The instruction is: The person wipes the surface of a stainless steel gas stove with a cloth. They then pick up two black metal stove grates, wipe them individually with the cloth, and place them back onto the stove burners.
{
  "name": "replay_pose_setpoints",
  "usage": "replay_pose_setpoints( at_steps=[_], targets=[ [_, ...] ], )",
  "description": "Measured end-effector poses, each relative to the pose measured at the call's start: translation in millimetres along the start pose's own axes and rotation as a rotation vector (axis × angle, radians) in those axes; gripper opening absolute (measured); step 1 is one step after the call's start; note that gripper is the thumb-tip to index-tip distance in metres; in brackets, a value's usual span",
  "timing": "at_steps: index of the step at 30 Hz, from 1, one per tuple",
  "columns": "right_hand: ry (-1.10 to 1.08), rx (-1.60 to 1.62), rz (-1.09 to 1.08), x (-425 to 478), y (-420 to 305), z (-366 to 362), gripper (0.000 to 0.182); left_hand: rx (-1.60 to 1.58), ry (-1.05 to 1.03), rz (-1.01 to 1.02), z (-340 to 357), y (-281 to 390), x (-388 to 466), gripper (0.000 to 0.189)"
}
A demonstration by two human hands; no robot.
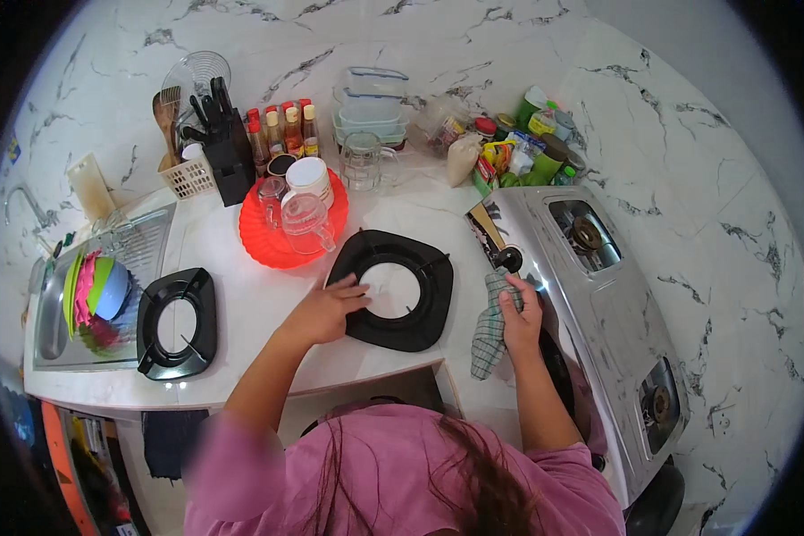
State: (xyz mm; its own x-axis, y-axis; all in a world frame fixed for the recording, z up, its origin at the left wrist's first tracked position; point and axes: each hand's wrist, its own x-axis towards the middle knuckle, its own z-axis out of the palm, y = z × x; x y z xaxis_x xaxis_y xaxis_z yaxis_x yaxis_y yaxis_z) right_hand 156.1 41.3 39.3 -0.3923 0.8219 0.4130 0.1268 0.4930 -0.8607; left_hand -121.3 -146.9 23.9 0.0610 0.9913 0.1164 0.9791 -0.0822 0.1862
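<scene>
My left hand (328,308) rests at the left edge of a black gas stove pan support (432,301) lying on the white counter, its fingers spread over the rim. In my right hand (521,315) is a green and white checked cloth (489,335), held between thumb and fingers and hanging down beside the stove's front. The steel two-burner gas stove (603,321) stands to the right; both its burners (586,233) are bare of supports. A second black pan support (208,321) lies at the left, next to the sink.
A red scalloped tray (258,234) holds glass mugs and jars. Behind it stand sauce bottles (275,137), a knife block (231,161) and stacked glass containers (372,100). Packets and jars (543,161) crowd the back right. Colourful bowls (110,288) sit in the steel sink (50,335).
</scene>
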Motion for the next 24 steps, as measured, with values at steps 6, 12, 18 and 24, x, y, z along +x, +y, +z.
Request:
replay_pose_setpoints(
  at_steps=[6,12,18,24],
  targets=[
    [-0.311,-0.208,-0.388,-31.4,1.8,45.5,0.032,-0.175,0.315,-0.042,23.5,53.9,13.1,0.068],
    [-0.342,-0.522,-0.531,3.1,34.9,66.0,0.028,-0.206,0.242,-0.148,34.8,67.9,21.2,0.086],
    [-0.541,-0.419,-0.723,-28.0,34.7,61.8,0.027,-0.199,0.301,-0.142,42.3,67.5,21.4,0.084],
    [-0.366,-0.675,-0.593,20.8,12.2,66.6,0.016,-0.215,0.288,-0.144,36.4,65.9,18.7,0.085]
  ],
)
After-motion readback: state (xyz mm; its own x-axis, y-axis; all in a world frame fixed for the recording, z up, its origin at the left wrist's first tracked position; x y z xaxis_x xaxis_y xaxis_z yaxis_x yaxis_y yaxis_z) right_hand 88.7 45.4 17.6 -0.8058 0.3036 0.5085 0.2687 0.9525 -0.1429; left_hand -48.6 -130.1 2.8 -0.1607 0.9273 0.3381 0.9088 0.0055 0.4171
